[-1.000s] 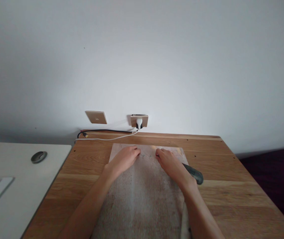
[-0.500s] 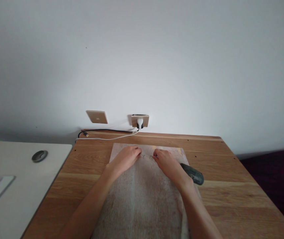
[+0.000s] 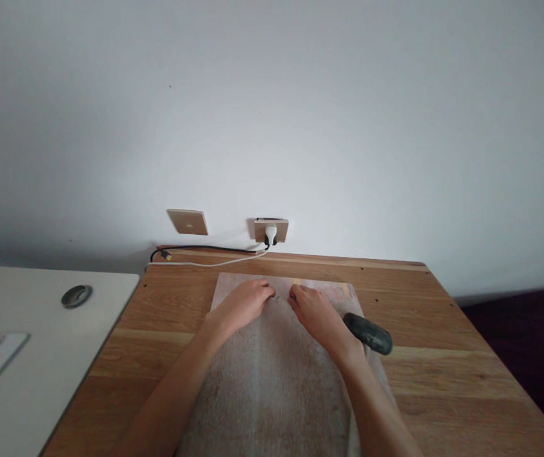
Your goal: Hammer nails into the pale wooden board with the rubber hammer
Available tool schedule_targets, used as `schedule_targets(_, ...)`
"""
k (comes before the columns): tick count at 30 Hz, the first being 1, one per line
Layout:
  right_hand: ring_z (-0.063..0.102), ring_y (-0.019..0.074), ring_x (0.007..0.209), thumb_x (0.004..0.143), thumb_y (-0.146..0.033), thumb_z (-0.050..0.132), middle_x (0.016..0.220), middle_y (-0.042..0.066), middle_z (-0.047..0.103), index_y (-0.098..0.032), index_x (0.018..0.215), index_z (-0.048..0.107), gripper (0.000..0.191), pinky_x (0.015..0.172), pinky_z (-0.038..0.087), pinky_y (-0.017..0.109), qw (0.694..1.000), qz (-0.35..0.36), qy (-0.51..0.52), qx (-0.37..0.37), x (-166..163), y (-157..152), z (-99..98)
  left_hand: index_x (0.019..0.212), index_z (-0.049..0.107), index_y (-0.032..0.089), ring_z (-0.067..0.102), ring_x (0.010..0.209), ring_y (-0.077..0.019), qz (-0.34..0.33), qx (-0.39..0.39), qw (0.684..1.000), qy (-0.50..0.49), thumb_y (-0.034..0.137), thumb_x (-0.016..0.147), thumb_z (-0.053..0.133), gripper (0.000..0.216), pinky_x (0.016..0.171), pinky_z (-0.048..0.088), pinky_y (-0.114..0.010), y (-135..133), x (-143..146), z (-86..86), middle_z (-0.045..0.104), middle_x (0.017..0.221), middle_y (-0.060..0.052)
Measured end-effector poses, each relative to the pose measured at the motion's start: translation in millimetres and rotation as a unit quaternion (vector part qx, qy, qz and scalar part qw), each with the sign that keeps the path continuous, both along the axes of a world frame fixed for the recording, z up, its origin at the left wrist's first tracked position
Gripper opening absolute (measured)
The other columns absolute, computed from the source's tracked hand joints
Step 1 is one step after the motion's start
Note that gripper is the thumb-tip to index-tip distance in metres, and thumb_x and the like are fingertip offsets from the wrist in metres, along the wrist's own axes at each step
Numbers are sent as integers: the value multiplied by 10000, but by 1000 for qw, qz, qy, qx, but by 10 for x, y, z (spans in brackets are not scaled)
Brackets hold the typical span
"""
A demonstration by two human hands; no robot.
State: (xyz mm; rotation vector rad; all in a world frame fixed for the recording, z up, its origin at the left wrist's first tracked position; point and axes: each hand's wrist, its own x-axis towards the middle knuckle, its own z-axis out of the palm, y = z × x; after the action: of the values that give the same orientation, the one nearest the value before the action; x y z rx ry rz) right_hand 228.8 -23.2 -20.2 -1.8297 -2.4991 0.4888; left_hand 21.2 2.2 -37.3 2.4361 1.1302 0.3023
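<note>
Left hand [image 3: 245,303] and right hand [image 3: 313,310] (grips untellable) on pale mat [image 3: 272,381], dark tool [image 3: 367,334] beside right wrist.

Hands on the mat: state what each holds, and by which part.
Cannot be told: left hand and right hand rest fingertips-down on the mat; anything pinched is too small to see.

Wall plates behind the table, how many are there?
2. One plain wall plate sits on the wall past the wooden table's far left corner. The other wall plate, right of it, has a white plug in it. None looks hidden.
</note>
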Motion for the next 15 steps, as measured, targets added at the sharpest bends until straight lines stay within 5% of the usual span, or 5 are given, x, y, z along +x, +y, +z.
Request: schedule_targets(15,741,222,909,1039,-143,542,977,81,774,-191,1018,650,120,760,457,282,997,-1,53,52,159,47,28,937,718,164,696,911,-235,40,22,999,5,171,1016,600,142,800,473,-306,-31,131,33,718,965,-84)
